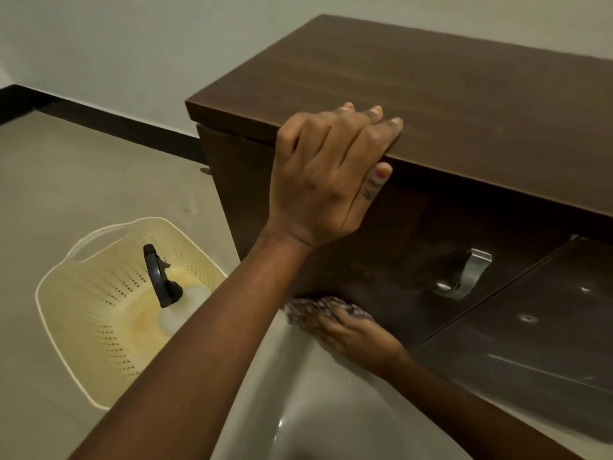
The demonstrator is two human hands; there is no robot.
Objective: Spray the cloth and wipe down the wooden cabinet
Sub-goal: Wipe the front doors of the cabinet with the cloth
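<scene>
The dark wooden cabinet point(431, 94) stands against the wall on the right. My left hand point(318, 180) grips the front edge of its top, fingers over the surface and thumb underneath. Lower down, my right hand point(361, 336) holds a crumpled, mottled cloth point(315, 308) against the cabinet's front door, near the bottom. The spray bottle point(162, 277), white with a black trigger head, lies in a cream perforated basket point(99, 310) on the floor to the left. My left forearm crosses in front of the basket's right side.
A metal pull handle point(464, 277) sticks out of the cabinet door to the right of the cloth. Another door panel point(547, 327) lies further right. A dark baseboard point(116, 124) runs along the wall behind the beige tiled floor point(83, 177).
</scene>
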